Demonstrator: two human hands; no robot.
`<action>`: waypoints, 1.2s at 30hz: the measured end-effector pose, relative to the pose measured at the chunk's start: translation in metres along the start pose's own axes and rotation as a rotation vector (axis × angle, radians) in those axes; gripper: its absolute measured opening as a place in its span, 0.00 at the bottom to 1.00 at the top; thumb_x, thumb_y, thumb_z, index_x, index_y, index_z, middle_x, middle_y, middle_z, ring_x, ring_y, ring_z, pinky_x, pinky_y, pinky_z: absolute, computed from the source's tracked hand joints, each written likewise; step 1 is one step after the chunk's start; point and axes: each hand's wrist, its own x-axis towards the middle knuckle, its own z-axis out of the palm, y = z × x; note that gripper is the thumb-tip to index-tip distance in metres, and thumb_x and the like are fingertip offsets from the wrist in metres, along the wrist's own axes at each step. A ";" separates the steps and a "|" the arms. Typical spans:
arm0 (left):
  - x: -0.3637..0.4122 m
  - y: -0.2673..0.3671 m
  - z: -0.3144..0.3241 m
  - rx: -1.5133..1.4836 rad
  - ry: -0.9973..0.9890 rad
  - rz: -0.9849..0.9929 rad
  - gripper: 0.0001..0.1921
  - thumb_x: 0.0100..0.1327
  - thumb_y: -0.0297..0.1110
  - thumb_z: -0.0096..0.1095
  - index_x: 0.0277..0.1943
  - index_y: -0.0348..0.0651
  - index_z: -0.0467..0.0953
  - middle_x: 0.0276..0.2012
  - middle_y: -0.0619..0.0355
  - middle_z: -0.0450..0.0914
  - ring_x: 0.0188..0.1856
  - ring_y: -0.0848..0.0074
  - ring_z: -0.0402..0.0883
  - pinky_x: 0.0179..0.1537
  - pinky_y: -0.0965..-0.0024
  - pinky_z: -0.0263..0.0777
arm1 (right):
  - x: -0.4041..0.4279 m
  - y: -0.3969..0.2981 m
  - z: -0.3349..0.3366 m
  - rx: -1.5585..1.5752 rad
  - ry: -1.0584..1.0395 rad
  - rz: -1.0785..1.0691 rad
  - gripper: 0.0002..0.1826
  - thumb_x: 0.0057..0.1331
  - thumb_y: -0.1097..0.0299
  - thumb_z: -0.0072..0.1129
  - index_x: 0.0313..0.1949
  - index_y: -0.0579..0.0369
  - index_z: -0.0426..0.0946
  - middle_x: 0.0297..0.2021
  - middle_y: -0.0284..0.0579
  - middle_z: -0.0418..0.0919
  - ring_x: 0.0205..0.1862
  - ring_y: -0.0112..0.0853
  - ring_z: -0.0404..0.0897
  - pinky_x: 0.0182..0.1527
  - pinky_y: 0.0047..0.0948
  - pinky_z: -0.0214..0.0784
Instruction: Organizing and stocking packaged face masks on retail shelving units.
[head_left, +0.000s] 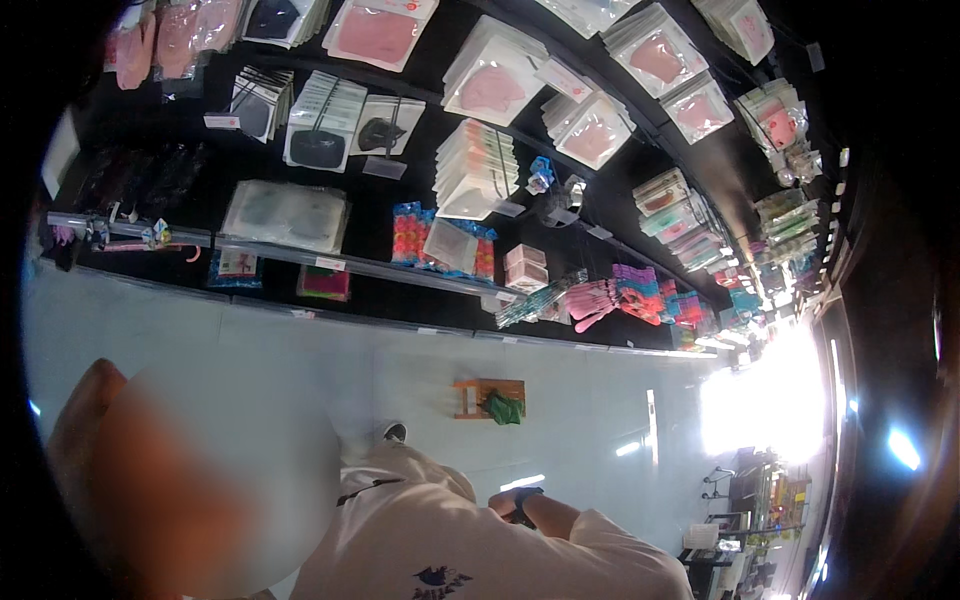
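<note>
My right hand (504, 502) is low in front of my body, with a dark watch (528, 495) on its wrist. Its fingers are mostly hidden, so a grip cannot be made out. At the left, very close to the lens, is what looks like my left hand (101, 397). A blurred patch covers most of it, and whatever it touches is hidden. Between the two is my pale T-shirt (487, 547) with a dark print, and one dark shoe (395, 432) shows beyond it.
A black display rack (390, 180) with hanging packets (491, 90) runs along the aisle. Pink brushes (592, 300) hang low. On the grey floor (300, 352) stands a small wooden stool (514, 387) with a green bag (504, 409). Bright light enters at right, above stacked goods (772, 495).
</note>
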 end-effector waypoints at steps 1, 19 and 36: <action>0.002 0.002 0.002 0.029 -0.001 -0.012 0.34 0.45 0.72 0.45 0.14 0.43 0.61 0.08 0.58 0.59 0.09 0.69 0.60 0.16 0.66 0.52 | 0.002 0.001 -0.002 -0.006 -0.003 -0.006 0.12 0.59 0.62 0.51 0.23 0.54 0.76 0.18 0.39 0.74 0.19 0.31 0.74 0.26 0.37 0.67; 0.083 0.023 0.093 0.400 1.012 -0.129 0.13 0.23 0.48 0.46 0.04 0.49 0.70 0.05 0.64 0.59 0.08 0.68 0.54 0.21 0.65 0.50 | -0.007 0.042 -0.040 0.171 0.088 -0.064 0.16 0.60 0.63 0.49 0.14 0.45 0.68 0.13 0.31 0.68 0.15 0.26 0.65 0.21 0.34 0.54; 0.188 0.087 0.044 0.283 -0.257 -0.236 0.31 0.59 0.63 0.44 0.21 0.41 0.78 0.10 0.57 0.67 0.12 0.66 0.59 0.21 0.63 0.52 | 0.067 0.102 -0.038 0.083 0.079 -0.187 0.14 0.55 0.56 0.54 0.19 0.50 0.77 0.15 0.35 0.71 0.17 0.28 0.68 0.24 0.34 0.60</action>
